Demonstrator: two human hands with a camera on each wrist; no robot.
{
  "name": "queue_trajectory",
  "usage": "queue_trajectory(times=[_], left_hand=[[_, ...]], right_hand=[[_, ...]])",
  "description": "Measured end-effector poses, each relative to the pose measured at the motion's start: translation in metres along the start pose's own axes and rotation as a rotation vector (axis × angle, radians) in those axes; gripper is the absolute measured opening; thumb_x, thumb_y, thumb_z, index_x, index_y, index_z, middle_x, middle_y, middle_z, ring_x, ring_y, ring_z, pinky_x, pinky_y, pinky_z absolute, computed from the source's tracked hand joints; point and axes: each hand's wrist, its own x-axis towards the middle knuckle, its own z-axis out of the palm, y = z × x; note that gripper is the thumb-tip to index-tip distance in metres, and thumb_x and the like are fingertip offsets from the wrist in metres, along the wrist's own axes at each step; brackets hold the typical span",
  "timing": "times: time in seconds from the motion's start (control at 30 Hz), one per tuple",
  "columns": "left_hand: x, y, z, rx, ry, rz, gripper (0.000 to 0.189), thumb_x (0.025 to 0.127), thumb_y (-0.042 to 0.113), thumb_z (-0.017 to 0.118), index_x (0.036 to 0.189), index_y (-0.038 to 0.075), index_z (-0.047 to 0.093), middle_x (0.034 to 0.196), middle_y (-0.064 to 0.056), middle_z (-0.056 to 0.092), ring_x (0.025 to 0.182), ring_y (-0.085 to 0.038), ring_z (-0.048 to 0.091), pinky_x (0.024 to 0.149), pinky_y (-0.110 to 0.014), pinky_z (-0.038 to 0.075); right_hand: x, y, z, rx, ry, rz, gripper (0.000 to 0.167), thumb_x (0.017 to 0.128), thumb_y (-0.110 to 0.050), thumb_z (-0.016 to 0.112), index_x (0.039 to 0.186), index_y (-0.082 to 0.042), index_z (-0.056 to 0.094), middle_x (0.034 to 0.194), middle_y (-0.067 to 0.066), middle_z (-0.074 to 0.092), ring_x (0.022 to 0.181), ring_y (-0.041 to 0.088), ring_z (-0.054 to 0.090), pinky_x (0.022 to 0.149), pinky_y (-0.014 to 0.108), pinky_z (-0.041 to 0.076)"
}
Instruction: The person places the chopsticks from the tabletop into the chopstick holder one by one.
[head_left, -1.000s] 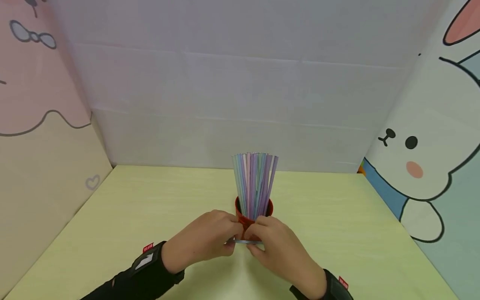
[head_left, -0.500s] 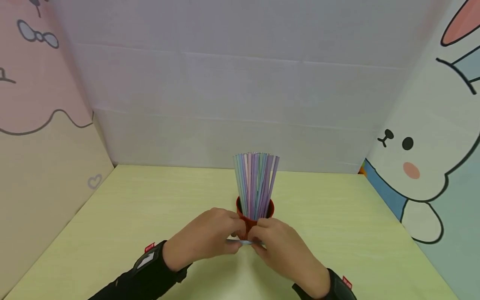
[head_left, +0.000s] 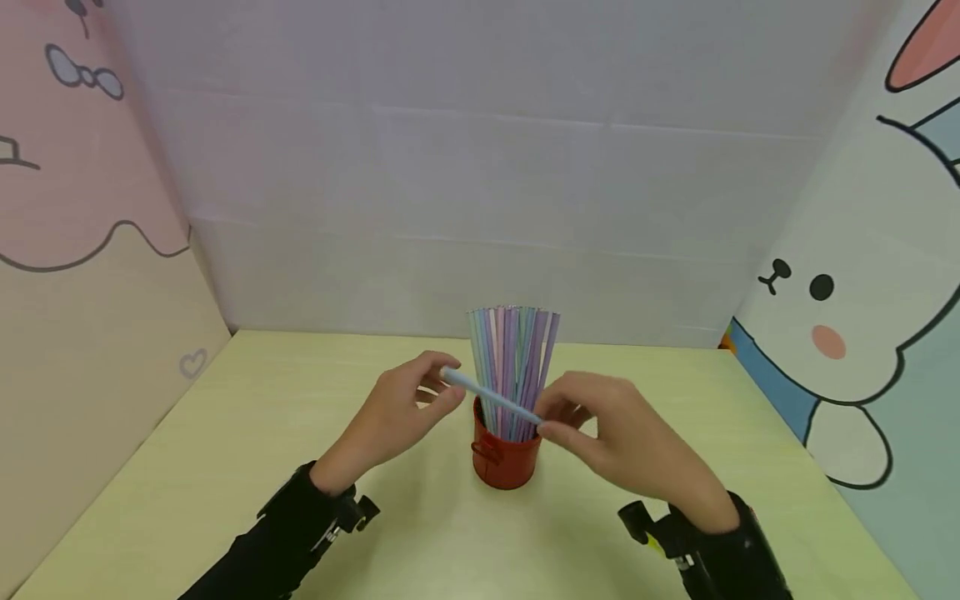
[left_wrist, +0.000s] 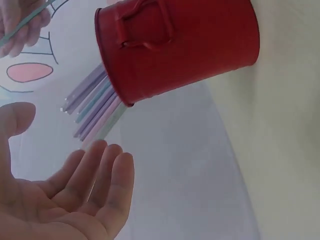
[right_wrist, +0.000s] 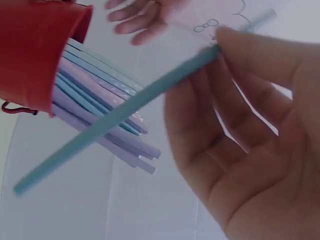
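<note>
A light blue straw [head_left: 491,395] is pinched between the thumb and forefinger of my right hand [head_left: 611,429], held slanting in front of the bucket. In the right wrist view, the straw [right_wrist: 112,117] sticks out of that hand [right_wrist: 250,130] on both sides. My left hand [head_left: 393,417] is close to the straw's other end in the head view. The left wrist view shows this hand [left_wrist: 70,200] palm up, fingers extended and apart from the thumb, with nothing between them. Between the hands stands a small red bucket [head_left: 507,465] with a side handle, full of pastel straws [head_left: 512,358].
The pale yellow table [head_left: 300,375] runs back to a white wall [head_left: 480,183]. Side panels with cartoon prints [head_left: 828,342] border it left and right. A black band with a small camera [head_left: 652,529] is on each wrist.
Both hands have risen and moved apart from low in front of the bucket. The light blue straw has come up with the right hand, while the left hand has let go. The bucket stays put.
</note>
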Motion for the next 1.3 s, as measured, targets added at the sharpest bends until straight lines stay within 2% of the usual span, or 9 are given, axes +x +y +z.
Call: queue_trajectory(times=[0.13,0.27,0.37,0.43,0.53,0.8,1.07,1.3], left_hand=[[-0.004,-0.013,0.02,-0.109,-0.02,-0.111,0.066,0.096,0.043,0.079,0.147,0.009,0.052,0.137,-0.01,0.065,0.125,-0.031,0.064,0.107,-0.051,0.054],[-0.008,-0.021,0.039,-0.169,-0.047,-0.173,0.086,0.088,0.047,0.087,0.153,0.008,0.046,0.148,-0.012,0.058,0.132,-0.036,0.059,0.112,-0.054,0.05],[-0.009,-0.026,0.052,-0.186,-0.062,-0.169,0.089,0.084,0.047,0.09,0.153,0.01,0.046,0.146,-0.007,0.058,0.13,-0.032,0.059,0.111,-0.053,0.051],[-0.01,-0.029,0.06,-0.194,-0.07,-0.152,0.088,0.082,0.045,0.091,0.151,0.012,0.047,0.143,-0.004,0.059,0.128,-0.028,0.06,0.11,-0.053,0.051],[-0.011,-0.033,0.069,-0.206,-0.078,-0.121,0.089,0.082,0.042,0.093,0.152,0.013,0.047,0.139,-0.002,0.06,0.127,-0.024,0.059,0.11,-0.051,0.051],[-0.015,-0.044,0.083,-0.187,-0.078,-0.101,0.093,0.081,0.039,0.094,0.155,0.011,0.044,0.141,-0.004,0.06,0.126,-0.024,0.058,0.106,-0.051,0.053],[-0.015,-0.045,0.085,-0.182,-0.077,-0.096,0.09,0.083,0.036,0.093,0.154,0.012,0.045,0.14,-0.005,0.059,0.122,-0.024,0.06,0.102,-0.046,0.055],[-0.015,-0.045,0.085,-0.188,-0.084,-0.097,0.089,0.084,0.036,0.092,0.155,0.012,0.045,0.143,-0.004,0.057,0.124,-0.022,0.059,0.102,-0.044,0.056]], right_hand=[[0.01,0.002,0.001,0.046,0.191,0.014,0.019,0.094,0.002,0.078,0.107,-0.011,0.071,0.097,-0.006,0.071,0.085,0.008,0.07,0.079,0.027,0.064],[0.016,0.009,0.01,0.113,0.392,0.019,0.019,0.095,0.007,0.074,0.109,-0.002,0.068,0.097,0.001,0.07,0.087,0.012,0.069,0.083,0.024,0.063],[0.02,0.017,0.019,0.189,0.501,0.021,0.019,0.095,0.01,0.072,0.111,0.004,0.064,0.099,0.008,0.068,0.089,0.012,0.07,0.084,0.023,0.062],[0.022,0.024,0.026,0.233,0.533,0.035,0.02,0.095,0.01,0.071,0.113,0.006,0.062,0.099,0.011,0.067,0.088,0.013,0.07,0.082,0.023,0.063],[0.024,0.034,0.037,0.257,0.517,0.086,0.019,0.098,0.005,0.071,0.113,0.006,0.061,0.099,0.012,0.067,0.087,0.016,0.07,0.081,0.024,0.063],[0.024,0.048,0.053,0.176,0.396,0.25,0.016,0.099,-0.003,0.073,0.111,0.001,0.064,0.096,0.011,0.071,0.084,0.022,0.072,0.076,0.022,0.063],[0.026,0.054,0.058,0.108,0.327,0.313,0.014,0.098,-0.004,0.074,0.11,-0.004,0.066,0.095,0.008,0.072,0.083,0.02,0.072,0.075,0.021,0.061],[0.025,0.058,0.065,0.019,0.268,0.36,0.015,0.095,-0.007,0.079,0.106,-0.006,0.068,0.094,0.005,0.075,0.084,0.018,0.072,0.073,0.028,0.061]])
